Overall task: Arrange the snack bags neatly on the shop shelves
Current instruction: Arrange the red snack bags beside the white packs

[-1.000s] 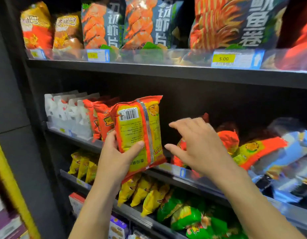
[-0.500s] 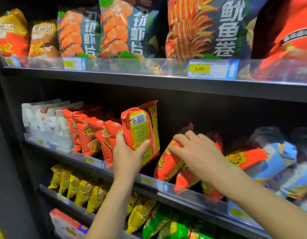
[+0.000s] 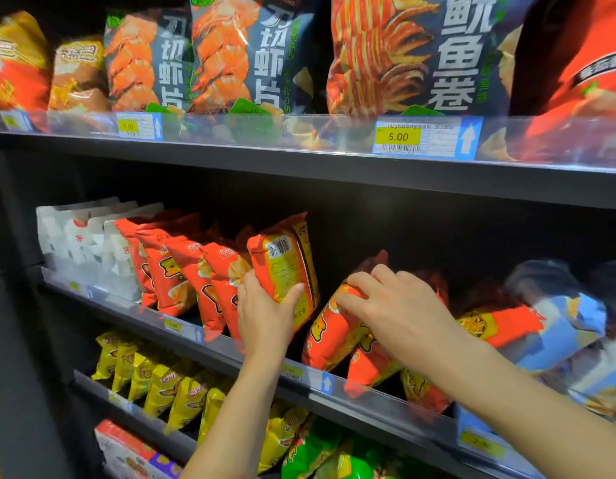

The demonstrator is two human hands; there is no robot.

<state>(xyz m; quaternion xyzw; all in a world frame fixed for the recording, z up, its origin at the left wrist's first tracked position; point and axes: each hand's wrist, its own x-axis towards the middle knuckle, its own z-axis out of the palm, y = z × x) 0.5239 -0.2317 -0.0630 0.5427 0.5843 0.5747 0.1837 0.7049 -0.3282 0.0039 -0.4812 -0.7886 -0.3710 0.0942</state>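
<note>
My left hand (image 3: 265,312) grips an orange-and-yellow snack bag (image 3: 286,264), barcode side toward me, upright at the right end of a row of standing orange bags (image 3: 182,271) on the middle shelf (image 3: 258,361). To its right, my right hand (image 3: 400,309) lies over the top of a leaning orange bag (image 3: 329,335), fingers curled on its upper edge. More orange bags (image 3: 372,369) lean or lie flat beside it, with one lying sideways (image 3: 500,323) further right.
White bags (image 3: 82,247) stand at the middle shelf's left end, blue bags (image 3: 569,330) lie tumbled at its right. Large shrimp and squid snack bags (image 3: 251,57) fill the upper shelf behind price tags (image 3: 424,137). Yellow bags (image 3: 154,378) and green bags (image 3: 310,451) sit below.
My left hand has carried the barcode bag back onto the middle shelf against the orange row. My right hand moved down from open air onto the leaning orange bag.
</note>
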